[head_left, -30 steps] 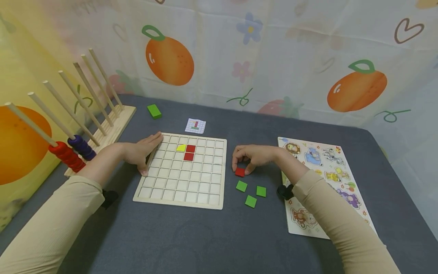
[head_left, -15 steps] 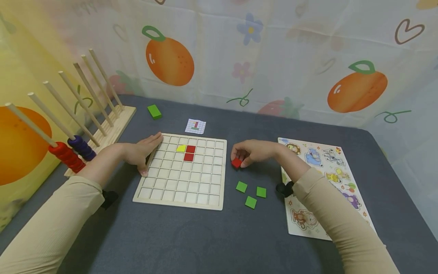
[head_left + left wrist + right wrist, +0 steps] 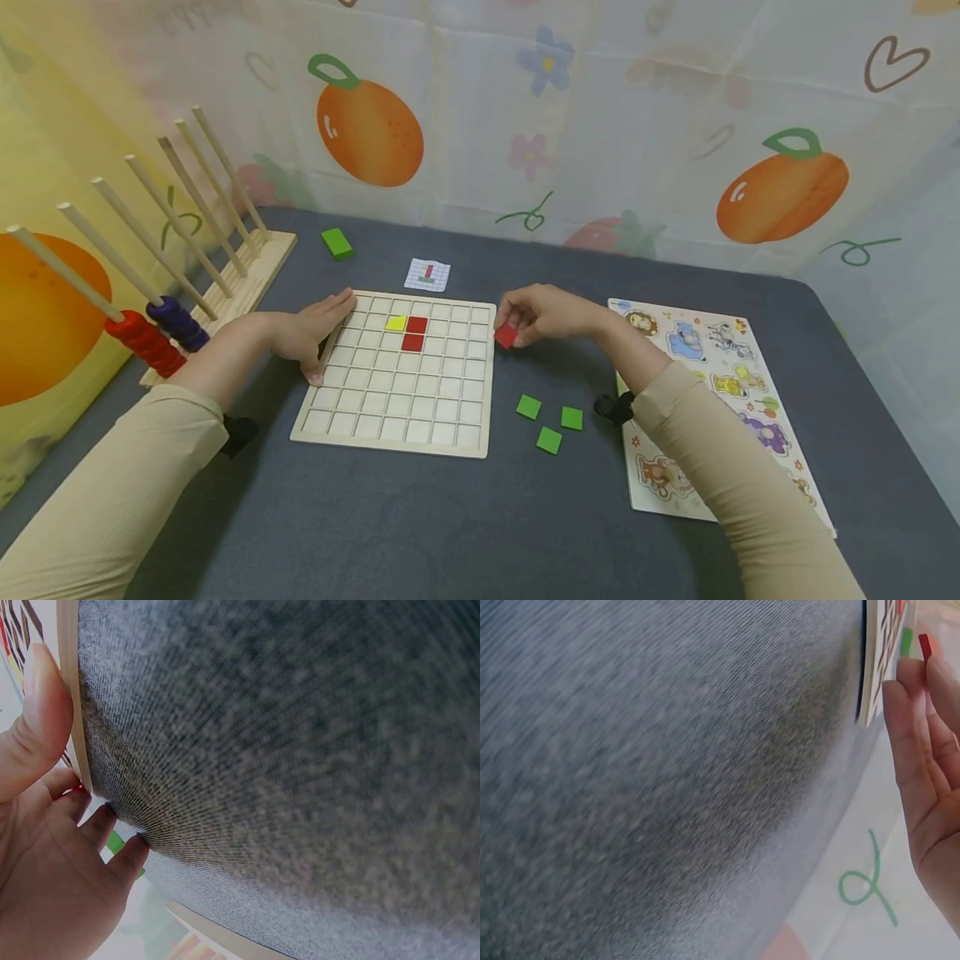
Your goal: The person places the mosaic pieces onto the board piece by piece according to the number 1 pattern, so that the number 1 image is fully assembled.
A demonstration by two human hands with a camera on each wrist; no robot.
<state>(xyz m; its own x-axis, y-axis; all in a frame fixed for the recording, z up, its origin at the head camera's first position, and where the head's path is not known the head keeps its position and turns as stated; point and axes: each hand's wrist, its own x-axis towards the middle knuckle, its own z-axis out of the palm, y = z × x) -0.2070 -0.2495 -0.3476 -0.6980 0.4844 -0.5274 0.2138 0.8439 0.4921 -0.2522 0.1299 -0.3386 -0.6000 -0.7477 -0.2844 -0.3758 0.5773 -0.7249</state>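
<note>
Pinching a red tile [image 3: 506, 336], the right hand [image 3: 542, 313] hovers beside the board [image 3: 397, 392] (left hand [image 3: 309, 332] flat, steadying it); 3 tiles placed, 3 green tiles [image 3: 549, 422] wait below the grip.

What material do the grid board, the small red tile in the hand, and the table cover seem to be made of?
Grid board: probably light, unpainted wood; pale matte surface with thin raised strips that form the cells.
Red tile, pinched by the right hand: likely painted wood or plastic; flat, even colour, so I cannot say which.
Table cover: grey fabric; the wrist views show a fine woven texture.
</note>
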